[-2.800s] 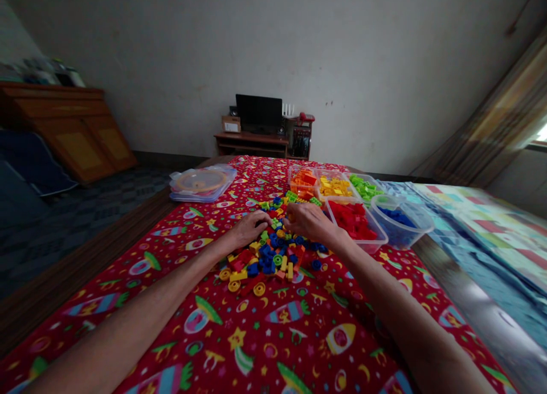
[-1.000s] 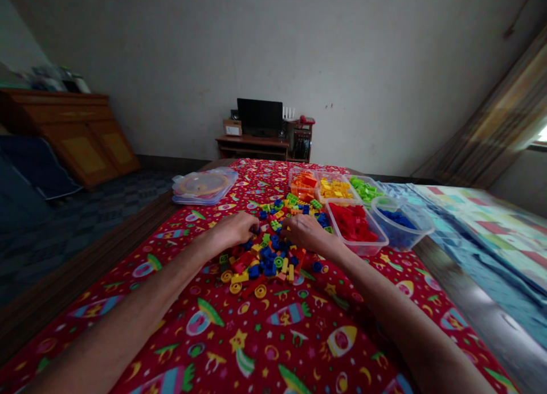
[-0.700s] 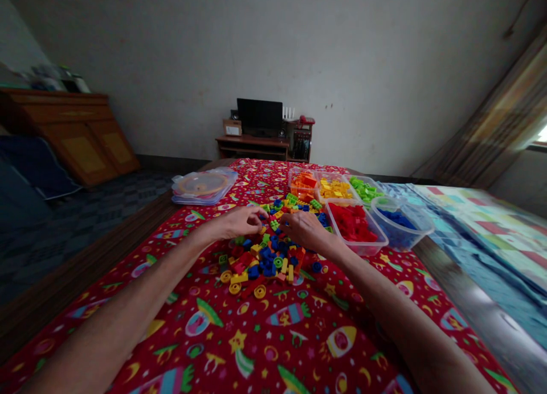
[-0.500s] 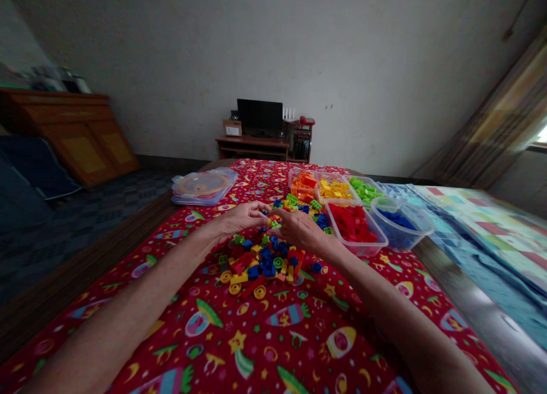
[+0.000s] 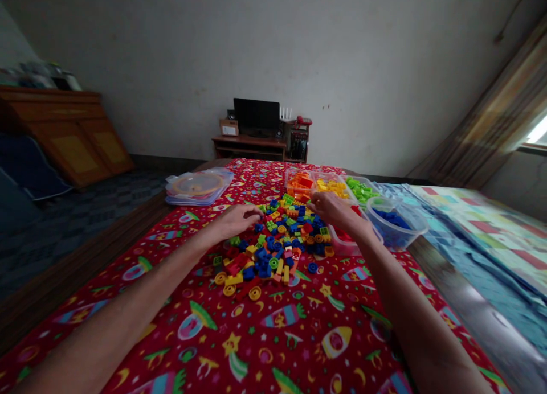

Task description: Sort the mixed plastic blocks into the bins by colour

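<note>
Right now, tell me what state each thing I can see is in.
Left hand: curled, grip unclear
Right hand: bent, grip unclear
Loose bricks: piled, colors mixed
Containers: five, uncovered, each with one brick color
Lids: off, stacked flat
Tablecloth: spread out
Monitor: screen dark
Cabinet: doors shut
Curtain: partly off the window

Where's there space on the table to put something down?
The biggest bare patch of red tablecloth is on this side of the brick pile, between the two forearms. Another lies past the pile, between the lids and the orange-brick tub. It's crowded around the right hand.
</note>
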### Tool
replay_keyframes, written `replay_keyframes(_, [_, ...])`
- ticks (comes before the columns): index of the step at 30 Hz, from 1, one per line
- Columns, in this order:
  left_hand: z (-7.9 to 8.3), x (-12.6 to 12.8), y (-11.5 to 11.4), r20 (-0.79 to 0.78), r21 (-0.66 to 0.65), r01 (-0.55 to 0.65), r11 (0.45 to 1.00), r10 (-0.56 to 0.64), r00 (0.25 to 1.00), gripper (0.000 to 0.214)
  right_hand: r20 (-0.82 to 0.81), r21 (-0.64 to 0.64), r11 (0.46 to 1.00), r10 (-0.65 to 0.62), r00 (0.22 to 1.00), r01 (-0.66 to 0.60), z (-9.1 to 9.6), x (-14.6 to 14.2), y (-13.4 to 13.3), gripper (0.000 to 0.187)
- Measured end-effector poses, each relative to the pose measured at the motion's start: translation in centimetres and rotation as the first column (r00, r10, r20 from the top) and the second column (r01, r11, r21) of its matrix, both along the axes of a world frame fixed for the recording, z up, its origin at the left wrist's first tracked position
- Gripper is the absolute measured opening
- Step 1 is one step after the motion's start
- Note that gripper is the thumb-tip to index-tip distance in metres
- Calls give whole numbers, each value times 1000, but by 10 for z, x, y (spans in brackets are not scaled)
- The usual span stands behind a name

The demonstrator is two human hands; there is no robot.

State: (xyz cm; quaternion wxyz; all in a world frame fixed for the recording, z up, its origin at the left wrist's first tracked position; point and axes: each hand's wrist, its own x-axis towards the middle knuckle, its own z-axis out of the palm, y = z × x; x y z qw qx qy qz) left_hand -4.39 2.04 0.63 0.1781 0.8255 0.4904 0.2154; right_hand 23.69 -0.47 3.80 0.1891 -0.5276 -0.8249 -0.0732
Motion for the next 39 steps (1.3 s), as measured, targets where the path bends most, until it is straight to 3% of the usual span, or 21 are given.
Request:
replay_keyframes(4, [-6,-6,7,10,0,23,1000,-23,1000,41,68,-169,979,-105,992,115,9,24,30,31])
replay_keyframes(9, [-4,-9,6,-47,-52,58,997,-61,997,40,127,-42,931,-355,926,363,33,52,80,37])
replay_keyframes(12, [2,-16,3,-177,-81,109,991,-122,977,40,113,-27,920,-385,916,390,43,62,94,42])
replay_keyframes(15, [3,-28,5,-287,5,102,995,-96,953,45,-8,18,931,-364,931,364,42,54,83,38])
replay_keyframes(18, [-3,-38,13,-322,43,111,993,-91,942,50,-99,0,984,-176,979,177,28,18,43,34])
replay_keyframes(20, [-11,-41,19,-333,49,106,993,-84,939,51,-119,-26,991,127,985,-131,11,-18,5,33])
replay_keyframes(21, [-15,-41,22,-336,65,92,994,-65,940,50,-108,-40,947,314,943,-320,2,-37,-15,32])
replay_keyframes(23, [-23,-40,26,-337,105,57,993,-18,941,48,-42,-50,790,610,791,-611,-18,-72,-51,32])
replay_keyframes(25, [-28,-38,28,-330,131,24,991,20,944,47,77,-50,670,742,666,-740,-34,-98,-75,34])
replay_keyframes(27, [-31,-36,26,-320,138,20,990,26,947,45,164,-40,640,761,627,-767,-45,-109,-83,31])
replay_keyframes(30, [-33,-34,23,-285,151,32,988,13,958,41,183,-9,705,699,692,-710,-40,-101,-70,22])
replay_keyframes(32, [-35,-33,22,-256,164,34,986,9,967,37,137,14,803,589,797,-596,-23,-81,-49,24])
replay_keyframes(35, [-40,-33,25,-214,202,28,979,16,977,33,53,86,977,192,980,-196,14,-36,-1,32])
replay_keyframes(37, [-43,-35,28,-185,220,20,975,21,983,33,-12,139,983,-123,992,123,35,1,36,33])
replay_keyframes(39, [-47,-38,31,-142,208,13,978,17,990,33,27,78,958,-278,960,275,46,38,71,31])
